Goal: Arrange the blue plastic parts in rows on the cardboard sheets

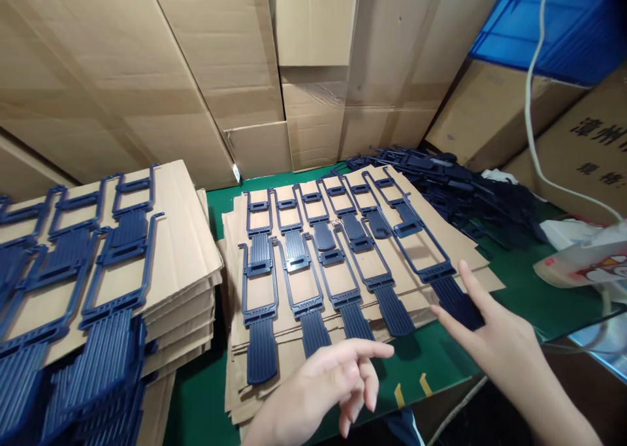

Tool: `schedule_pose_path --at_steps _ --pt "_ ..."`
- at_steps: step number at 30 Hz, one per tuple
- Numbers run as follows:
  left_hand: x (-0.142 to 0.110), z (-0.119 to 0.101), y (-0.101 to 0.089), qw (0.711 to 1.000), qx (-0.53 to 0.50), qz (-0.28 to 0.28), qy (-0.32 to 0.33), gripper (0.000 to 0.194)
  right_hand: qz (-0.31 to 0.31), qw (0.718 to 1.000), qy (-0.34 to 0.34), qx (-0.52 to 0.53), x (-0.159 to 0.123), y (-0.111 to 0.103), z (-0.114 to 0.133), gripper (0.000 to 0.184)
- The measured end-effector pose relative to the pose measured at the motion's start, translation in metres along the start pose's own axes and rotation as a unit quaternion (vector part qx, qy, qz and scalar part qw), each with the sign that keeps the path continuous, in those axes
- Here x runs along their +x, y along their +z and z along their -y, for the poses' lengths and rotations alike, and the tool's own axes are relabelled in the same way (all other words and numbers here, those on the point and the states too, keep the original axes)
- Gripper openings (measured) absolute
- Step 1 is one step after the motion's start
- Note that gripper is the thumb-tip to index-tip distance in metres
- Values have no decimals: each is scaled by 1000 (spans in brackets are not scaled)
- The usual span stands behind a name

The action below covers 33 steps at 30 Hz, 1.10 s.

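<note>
Several dark blue plastic handle straps point(313, 263) lie side by side on a stack of cardboard sheets point(470, 250) in the middle. My right hand point(490, 332) is open, its fingers spread over the lower end of the rightmost strap point(421, 250), touching its ribbed tip. My left hand point(326, 387) hovers open near the front edge of the stack, index finger stretched toward the right, holding nothing.
A second cardboard stack point(186, 250) with more blue straps stands at the left. A loose heap of straps point(465, 185) lies at the back right on the green table point(529, 283). Cardboard boxes wall the back. A white cable point(531, 132) and a plastic bag point(588, 263) sit at right.
</note>
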<state>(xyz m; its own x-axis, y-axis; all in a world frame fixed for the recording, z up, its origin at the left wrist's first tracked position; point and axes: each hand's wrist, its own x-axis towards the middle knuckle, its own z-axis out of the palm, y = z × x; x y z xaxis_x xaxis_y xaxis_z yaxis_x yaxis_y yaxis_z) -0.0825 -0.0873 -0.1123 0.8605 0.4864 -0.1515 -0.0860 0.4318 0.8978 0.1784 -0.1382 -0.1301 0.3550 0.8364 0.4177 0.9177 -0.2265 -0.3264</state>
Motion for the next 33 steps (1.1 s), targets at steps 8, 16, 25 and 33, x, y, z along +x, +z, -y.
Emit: schedule_pose_path --at_steps 8,16,25,33 --pt "-7 -5 -3 999 35 28 6 50 -63 990 -57 -111 -19 7 10 58" --pt "-11 -3 0 999 34 23 6 46 -44 990 -87 -99 -25 13 18 60" --pt "-7 7 -4 998 9 31 56 45 188 966 155 -91 -18 -4 33 62" --pt "-2 15 -1 995 -28 35 90 53 197 971 80 -112 -22 -6 41 59"
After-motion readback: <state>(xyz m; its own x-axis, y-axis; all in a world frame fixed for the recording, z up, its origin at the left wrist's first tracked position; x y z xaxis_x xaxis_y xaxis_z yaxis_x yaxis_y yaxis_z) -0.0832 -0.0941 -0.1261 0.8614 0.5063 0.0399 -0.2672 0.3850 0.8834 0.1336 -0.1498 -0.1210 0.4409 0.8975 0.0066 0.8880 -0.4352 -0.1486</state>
